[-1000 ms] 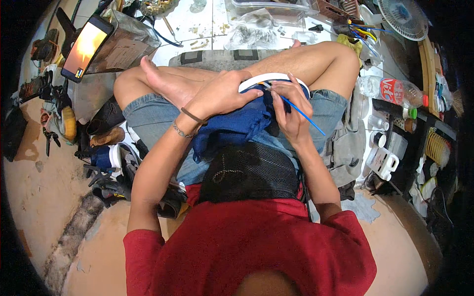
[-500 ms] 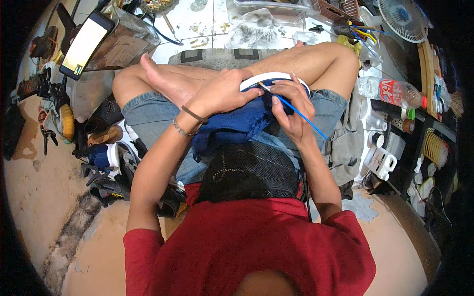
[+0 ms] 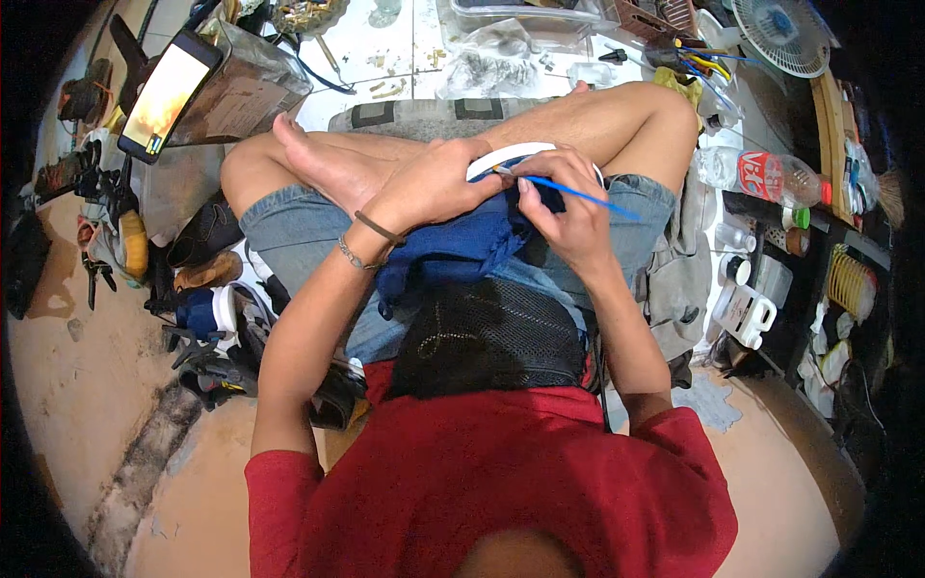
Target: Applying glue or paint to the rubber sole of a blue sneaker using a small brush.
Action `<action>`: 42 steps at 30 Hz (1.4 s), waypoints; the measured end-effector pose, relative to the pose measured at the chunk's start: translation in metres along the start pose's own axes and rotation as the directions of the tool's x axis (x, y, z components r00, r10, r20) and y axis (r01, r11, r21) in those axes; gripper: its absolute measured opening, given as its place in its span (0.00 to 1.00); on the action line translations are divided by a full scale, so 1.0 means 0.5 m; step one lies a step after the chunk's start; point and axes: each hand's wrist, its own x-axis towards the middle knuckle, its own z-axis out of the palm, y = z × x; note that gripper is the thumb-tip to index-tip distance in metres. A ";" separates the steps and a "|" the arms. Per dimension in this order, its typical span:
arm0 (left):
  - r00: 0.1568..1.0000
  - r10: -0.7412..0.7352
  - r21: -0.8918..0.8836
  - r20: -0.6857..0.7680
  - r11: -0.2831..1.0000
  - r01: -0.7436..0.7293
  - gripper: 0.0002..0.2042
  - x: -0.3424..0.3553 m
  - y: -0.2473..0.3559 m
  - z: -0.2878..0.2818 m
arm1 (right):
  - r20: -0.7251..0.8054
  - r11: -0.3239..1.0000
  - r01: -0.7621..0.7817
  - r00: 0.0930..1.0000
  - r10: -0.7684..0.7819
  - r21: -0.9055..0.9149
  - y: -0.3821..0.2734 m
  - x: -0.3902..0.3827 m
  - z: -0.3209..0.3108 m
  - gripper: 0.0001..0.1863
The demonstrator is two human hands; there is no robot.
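your left hand (image 3: 438, 181) is curled around the left end of a navy-blue fabric shoe (image 3: 438, 258) with a curved white rubber sole (image 3: 506, 156); its fingers behind the shoe are hidden. the shoe lies in your lap, sole toward the far edge, over your faded blue denim shorts (image 3: 289, 226). your right hand (image 3: 568, 207) pinches a slim blue-handled brush (image 3: 583, 195) between thumb and fingers, hardly any gap between them. the brush tip is by the sole's inner edge, near your left thumb; i cannot tell whether it touches.
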 end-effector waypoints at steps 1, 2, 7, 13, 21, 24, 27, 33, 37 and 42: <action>1.000 0.003 -0.009 0.012 1.000 -0.003 0.20 -0.001 0.000 -0.002 | -0.004 1.000 0.001 1.000 -0.001 0.000 -0.001 0.001 0.002 0.06; 1.000 0.010 -0.018 0.023 1.000 -0.010 0.20 0.002 0.000 -0.005 | -0.024 0.997 -0.062 0.998 0.063 0.041 0.001 0.004 0.003 0.05; 1.000 0.010 -0.040 0.001 0.999 -0.010 0.19 0.002 -0.012 0.009 | -0.040 0.999 -0.038 0.998 0.039 0.026 -0.005 0.003 0.011 0.06; 0.999 0.039 -0.051 -0.034 0.998 -0.041 0.19 0.003 -0.016 0.008 | 0.005 1.000 -0.001 1.000 0.001 0.013 0.009 -0.001 0.008 0.05; 0.999 -0.002 -0.005 0.038 1.000 0.002 0.22 0.001 -0.004 0.002 | 0.073 0.999 0.030 0.997 -0.033 0.037 0.000 0.023 0.005 0.05; 0.997 -0.021 -0.013 0.069 1.000 0.022 0.22 0.002 -0.006 -0.004 | 0.048 0.999 0.048 0.998 -0.047 -0.002 0.018 0.022 -0.001 0.05; 0.997 -0.012 -0.022 0.071 1.000 0.013 0.22 0.005 -0.001 -0.005 | 0.023 1.000 0.011 1.000 -0.011 0.021 0.019 0.016 -0.003 0.04; 0.999 0.029 0.037 0.030 0.999 -0.030 0.21 0.001 -0.006 -0.005 | 0.075 0.994 0.036 0.996 -0.043 0.101 -0.003 0.028 0.016 0.05; 0.999 -0.003 -0.007 0.050 1.000 0.003 0.22 -0.006 0.001 -0.007 | 0.116 0.999 0.025 0.993 -0.027 0.027 0.022 0.037 -0.007 0.05; 0.990 0.051 -0.033 0.130 0.998 -0.047 0.24 0.002 -0.011 -0.008 | 0.074 0.998 0.022 0.997 -0.026 0.059 0.010 0.031 -0.003 0.06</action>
